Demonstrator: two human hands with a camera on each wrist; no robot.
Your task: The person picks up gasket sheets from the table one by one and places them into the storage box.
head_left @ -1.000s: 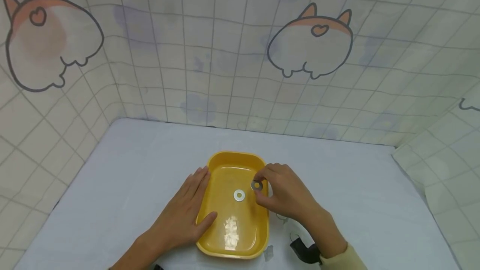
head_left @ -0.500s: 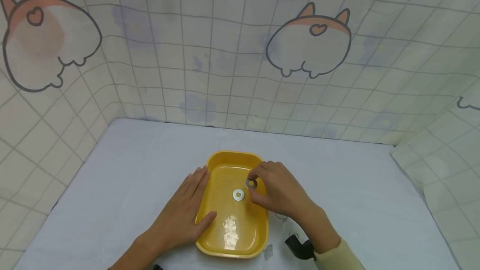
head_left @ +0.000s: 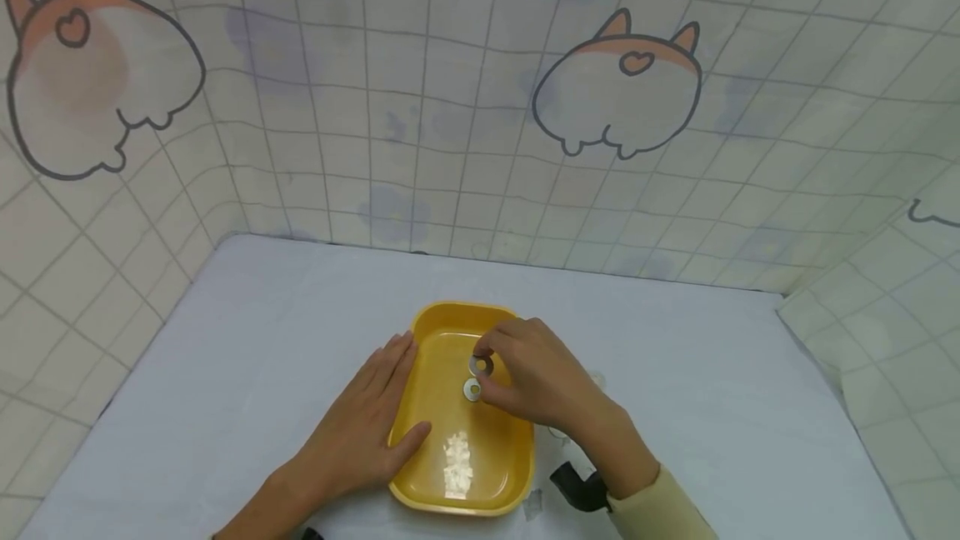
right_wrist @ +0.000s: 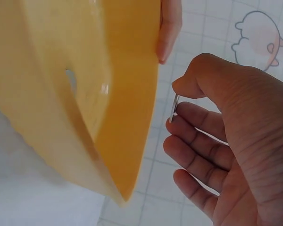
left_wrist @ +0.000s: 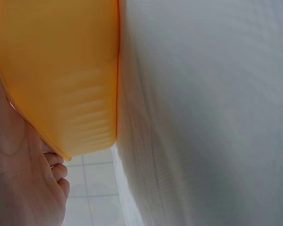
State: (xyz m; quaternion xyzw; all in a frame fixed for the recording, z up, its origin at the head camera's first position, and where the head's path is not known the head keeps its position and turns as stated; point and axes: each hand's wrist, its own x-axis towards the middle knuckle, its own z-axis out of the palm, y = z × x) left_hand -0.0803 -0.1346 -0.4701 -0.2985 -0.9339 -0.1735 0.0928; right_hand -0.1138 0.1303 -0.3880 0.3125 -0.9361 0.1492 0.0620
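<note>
A yellow plastic tray (head_left: pixel 504 469) (left_wrist: pixel 61 70) (right_wrist: pixel 127 108) sits on the white tablecloth near the front edge. One metal washer (head_left: pixel 472 391) lies flat inside it. My right hand (head_left: pixel 525 382) pinches a second washer (head_left: pixel 481 366) (right_wrist: pixel 173 108) between thumb and forefinger, just above the one in the tray. My left hand (head_left: pixel 360 432) (left_wrist: pixel 23 188) lies flat against the tray's left rim, thumb on its near left side.
A white cloth (head_left: pixel 697 407) covers the table, with tiled curtain walls (head_left: pixel 420 107) at the back and both sides. A black strap (head_left: pixel 573 486) sits at my right wrist, and a small clear scrap (head_left: pixel 534 507) lies by the tray's near right corner.
My right hand has carried the pinched washer leftward from the tray's right rim to over the tray's middle, just above the lying washer. The left hand has stayed on the tray.
</note>
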